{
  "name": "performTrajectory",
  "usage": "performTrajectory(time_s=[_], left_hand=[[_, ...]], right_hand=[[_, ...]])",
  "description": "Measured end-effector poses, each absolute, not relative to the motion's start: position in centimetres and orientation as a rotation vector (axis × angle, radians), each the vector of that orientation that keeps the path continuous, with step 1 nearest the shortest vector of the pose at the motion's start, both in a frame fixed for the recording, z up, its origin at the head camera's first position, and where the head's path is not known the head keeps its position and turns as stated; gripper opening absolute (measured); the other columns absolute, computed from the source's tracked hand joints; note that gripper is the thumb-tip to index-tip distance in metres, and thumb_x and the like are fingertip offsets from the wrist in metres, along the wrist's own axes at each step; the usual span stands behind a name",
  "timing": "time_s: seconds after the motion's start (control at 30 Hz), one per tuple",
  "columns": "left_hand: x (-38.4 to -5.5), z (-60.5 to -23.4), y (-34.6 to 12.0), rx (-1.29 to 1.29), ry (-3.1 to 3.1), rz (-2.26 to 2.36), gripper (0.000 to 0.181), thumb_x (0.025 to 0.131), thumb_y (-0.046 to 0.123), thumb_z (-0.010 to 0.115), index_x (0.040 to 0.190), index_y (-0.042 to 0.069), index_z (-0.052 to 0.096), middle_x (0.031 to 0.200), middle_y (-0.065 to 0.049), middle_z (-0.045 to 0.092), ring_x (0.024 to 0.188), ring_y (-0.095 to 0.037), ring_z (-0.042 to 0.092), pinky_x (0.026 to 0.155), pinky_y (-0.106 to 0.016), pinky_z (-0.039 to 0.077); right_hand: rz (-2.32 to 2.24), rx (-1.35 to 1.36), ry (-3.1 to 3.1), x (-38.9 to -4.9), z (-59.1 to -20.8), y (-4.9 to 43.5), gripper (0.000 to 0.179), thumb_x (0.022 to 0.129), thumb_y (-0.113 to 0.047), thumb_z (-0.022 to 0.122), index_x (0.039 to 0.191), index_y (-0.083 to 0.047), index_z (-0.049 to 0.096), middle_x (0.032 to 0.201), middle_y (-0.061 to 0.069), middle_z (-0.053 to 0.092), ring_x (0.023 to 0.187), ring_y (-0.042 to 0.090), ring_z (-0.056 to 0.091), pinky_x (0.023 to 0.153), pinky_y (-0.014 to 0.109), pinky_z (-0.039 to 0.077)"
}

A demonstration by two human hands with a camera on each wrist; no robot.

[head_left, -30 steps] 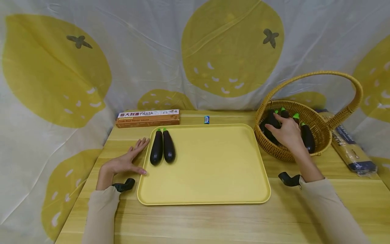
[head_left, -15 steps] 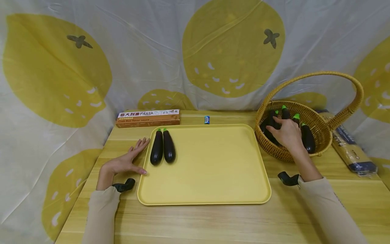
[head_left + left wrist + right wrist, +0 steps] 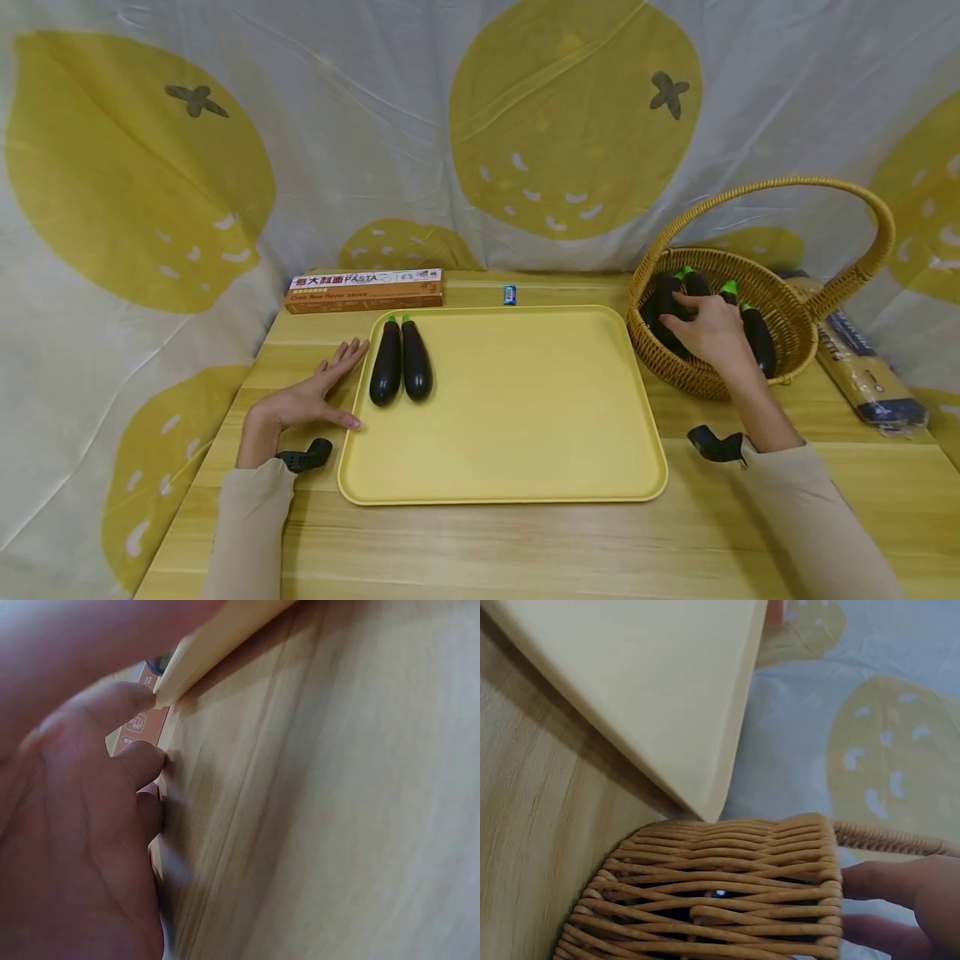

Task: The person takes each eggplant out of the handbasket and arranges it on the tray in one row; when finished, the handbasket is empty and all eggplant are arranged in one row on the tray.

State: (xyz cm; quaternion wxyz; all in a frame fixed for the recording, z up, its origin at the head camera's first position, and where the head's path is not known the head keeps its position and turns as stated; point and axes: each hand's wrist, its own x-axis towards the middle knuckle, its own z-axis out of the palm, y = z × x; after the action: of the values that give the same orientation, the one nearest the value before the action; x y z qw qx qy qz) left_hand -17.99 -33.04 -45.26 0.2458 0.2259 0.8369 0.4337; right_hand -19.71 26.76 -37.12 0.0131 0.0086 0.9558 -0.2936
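Observation:
My left hand [image 3: 303,402] lies with spread fingers along the left edge of a yellow tray [image 3: 525,400], fingertips and thumb touching its rim. Two dark eggplants [image 3: 386,364] with green tips lie side by side on the tray's left part. At the right, my right hand [image 3: 712,329] reaches into a wicker basket [image 3: 701,379] of several eggplants. Its fingers curl round an eggplant [image 3: 697,284] whose green tip shows beyond the knuckles; the lower part is hidden under the hand. In the right wrist view, thumb and finger [image 3: 877,881] show behind the basket's rim.
A pasta box [image 3: 365,292] lies behind the tray's left corner, and a small blue packet [image 3: 509,295] behind its middle. The basket's tall handle [image 3: 795,179] arches over it. A plastic-wrapped package [image 3: 862,367] lies right of the basket. A lemon-print curtain [image 3: 375,125] hangs behind.
The right hand has shifted slightly inside the basket, and the eggplant under it has tilted, its green tip moving up, then left and down. The left hand and tray have stayed still.

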Motion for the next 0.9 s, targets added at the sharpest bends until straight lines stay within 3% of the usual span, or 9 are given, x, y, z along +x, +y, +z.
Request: performTrajectory(time_s=[0.1, 0.17, 0.23, 0.33, 0.43, 0.57, 0.7, 0.77, 0.9], left_hand=[[-18.0, -45.3, -33.1, 0.614, 2.292, 1.169, 0.122, 0.083, 0.017, 0.087, 0.168, 0.012, -0.001, 0.171, -0.015, -0.026, 0.155, -0.041, -0.032, 0.118, -0.069, -0.027], [-18.0, -45.3, -33.1, 0.617, 2.293, 1.165, 0.122, 0.083, 0.017, 0.087, 0.168, 0.012, -0.001, 0.171, -0.015, -0.026, 0.155, -0.041, -0.032, 0.118, -0.069, -0.027], [-18.0, -45.3, -33.0, 0.616, 2.296, 1.164, 0.122, 0.083, 0.017, 0.087, 0.168, 0.012, -0.001, 0.171, -0.015, -0.026, 0.155, -0.041, -0.031, 0.118, -0.069, -0.027], [-18.0, -45.3, -33.0, 0.617, 2.294, 1.170, 0.122, 0.083, 0.018, 0.087, 0.168, 0.012, -0.001, 0.171, -0.016, -0.026, 0.154, -0.041, -0.031, 0.118, -0.069, -0.027], [-18.0, -45.3, -33.1, 0.623, 2.291, 1.178, 0.122, 0.083, 0.017, 0.087, 0.168, 0.011, -0.001, 0.171, -0.017, -0.025, 0.154, -0.042, -0.031, 0.118, -0.069, -0.027], [-18.0, -45.2, -33.1, 0.629, 2.291, 1.172, 0.122, 0.083, 0.017, 0.087, 0.168, 0.011, -0.001, 0.171, -0.017, -0.025, 0.154, -0.042, -0.031, 0.118, -0.069, -0.027], [-18.1, -45.2, -33.1, 0.625, 2.295, 1.158, 0.122, 0.083, 0.018, 0.087, 0.168, 0.012, -0.001, 0.171, -0.016, -0.025, 0.154, -0.042, -0.031, 0.118, -0.070, -0.026], [-18.1, -45.2, -33.1, 0.628, 2.295, 1.155, 0.122, 0.083, 0.018, 0.087, 0.168, 0.012, -0.001, 0.171, -0.016, -0.025, 0.154, -0.043, -0.031, 0.118, -0.071, -0.026], [-18.0, -45.2, -33.2, 0.636, 2.292, 1.164, 0.122, 0.083, 0.017, 0.087, 0.168, 0.010, -0.001, 0.171, -0.017, -0.025, 0.154, -0.043, -0.031, 0.117, -0.071, -0.026]], right_hand=[[-0.944, 0.027, 2.923, -19.0, -36.6, 27.0, 0.059, 0.102, -0.024, 0.062, 0.151, 0.004, 0.048, 0.081, 0.027, 0.075, 0.045, 0.020, 0.050, 0.046, 0.035, 0.046], [-0.945, 0.020, 2.896, -18.5, -36.2, 27.2, 0.058, 0.102, -0.025, 0.062, 0.153, 0.000, 0.047, 0.098, 0.032, 0.075, 0.041, 0.016, 0.043, 0.041, 0.030, 0.035], [-0.922, 0.004, 2.881, -18.1, -35.9, 27.4, 0.058, 0.103, -0.025, 0.061, 0.154, -0.003, 0.047, 0.106, 0.033, 0.074, 0.040, 0.014, 0.037, 0.044, 0.029, 0.036], [-0.866, -0.025, 2.859, -17.6, -35.6, 27.9, 0.058, 0.103, -0.025, 0.060, 0.156, -0.005, 0.046, 0.075, 0.023, 0.070, 0.041, 0.011, 0.035, 0.045, 0.029, 0.037], [-0.823, -0.037, 2.841, -17.4, -35.5, 28.2, 0.057, 0.104, -0.026, 0.059, 0.156, -0.006, 0.046, 0.054, 0.004, 0.051, 0.042, 0.011, 0.035, 0.045, 0.029, 0.037], [-0.818, -0.061, 2.860, -17.3, -36.0, 28.5, 0.058, 0.104, -0.031, 0.061, 0.155, -0.007, 0.048, 0.065, 0.016, 0.064, 0.063, 0.024, 0.062, 0.048, 0.030, 0.040], [-0.825, -0.096, 2.928, -17.4, -36.6, 28.4, 0.058, 0.102, -0.033, 0.066, 0.151, -0.005, 0.052, 0.058, 0.011, 0.064, 0.085, 0.038, 0.071, 0.055, 0.029, 0.043], [-0.831, -0.121, 2.968, -17.4, -36.9, 28.3, 0.057, 0.100, -0.031, 0.069, 0.148, -0.004, 0.055, 0.053, 0.006, 0.061, 0.085, 0.040, 0.072, 0.055, 0.028, 0.043], [-0.830, -0.115, 2.997, -17.4, -37.1, 28.0, 0.055, 0.100, -0.028, 0.069, 0.147, -0.003, 0.056, 0.047, 0.001, 0.054, 0.060, 0.028, 0.065, 0.046, 0.027, 0.036]])
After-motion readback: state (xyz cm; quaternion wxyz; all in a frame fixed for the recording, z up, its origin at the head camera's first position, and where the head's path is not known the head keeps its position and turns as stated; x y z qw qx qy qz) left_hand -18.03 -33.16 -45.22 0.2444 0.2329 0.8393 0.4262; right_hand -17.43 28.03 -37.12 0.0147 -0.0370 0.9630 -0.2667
